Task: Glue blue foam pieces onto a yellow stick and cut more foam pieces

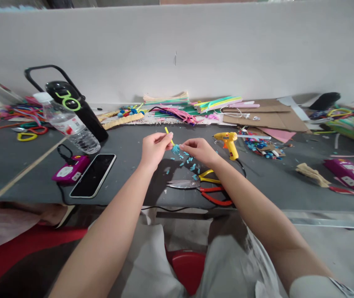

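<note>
A thin yellow pipe cleaner [168, 134] is pinched between the thumb and fingers of my left hand [155, 148]. At its lower end sits a light blue fuzzy tuft [176, 149]. My right hand [198, 149] is closed in a pinch at the tuft's right edge; its fingertips hide what lies between them. Short light blue snippets [193, 167] are scattered on the grey table [127, 165] below my hands. Scissors [184, 184] with one yellow and one red handle lie partly open under my right forearm.
A yellow glue gun [230, 142] lies right of my hands. At left are a phone [93, 176], a purple power socket [72, 169], a water bottle [71, 126] and a black flask [82, 111]. Pipe cleaner bundles [217, 104] and cardboard [266, 114] line the back. Another person's foot [59, 216] shows at lower left.
</note>
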Demonstrator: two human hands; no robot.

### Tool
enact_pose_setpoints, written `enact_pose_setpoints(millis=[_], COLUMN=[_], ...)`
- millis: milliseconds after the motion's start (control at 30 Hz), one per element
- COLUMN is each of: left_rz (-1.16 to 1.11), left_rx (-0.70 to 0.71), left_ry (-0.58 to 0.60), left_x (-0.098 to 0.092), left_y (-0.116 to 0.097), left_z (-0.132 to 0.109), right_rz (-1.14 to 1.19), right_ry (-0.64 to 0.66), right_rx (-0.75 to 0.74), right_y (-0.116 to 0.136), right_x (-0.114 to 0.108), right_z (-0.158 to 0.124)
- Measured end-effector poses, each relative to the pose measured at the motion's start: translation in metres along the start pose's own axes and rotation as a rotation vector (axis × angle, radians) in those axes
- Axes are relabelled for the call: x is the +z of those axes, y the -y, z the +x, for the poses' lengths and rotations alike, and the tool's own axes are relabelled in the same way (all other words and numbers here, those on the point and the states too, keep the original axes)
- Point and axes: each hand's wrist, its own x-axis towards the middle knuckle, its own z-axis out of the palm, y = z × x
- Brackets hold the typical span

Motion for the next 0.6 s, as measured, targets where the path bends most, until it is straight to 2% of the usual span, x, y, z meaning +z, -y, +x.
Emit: enact_pose_setpoints(millis=[200, 367, 600], left_rz=[-0.004, -0.009, -0.034], left_rx=[0.0, -0.006, 0.005], left_ry=[-0.004, -0.001, 0.085], left_x=[0.0, -0.003, -0.002], left_y=[-0.001, -0.001, -0.005], left_z=[0.0, 0.001, -0.001], right_rz=[0.012, 0.121, 0.162], right_ry=[-0.037, -0.108, 0.028], right_rx=[0.037, 0.02, 0.034], right_y=[0.006, 0.011, 0.014], right_x=[-0.001, -0.003, -0.003], right_z=[-0.002, -0.004, -0.006])
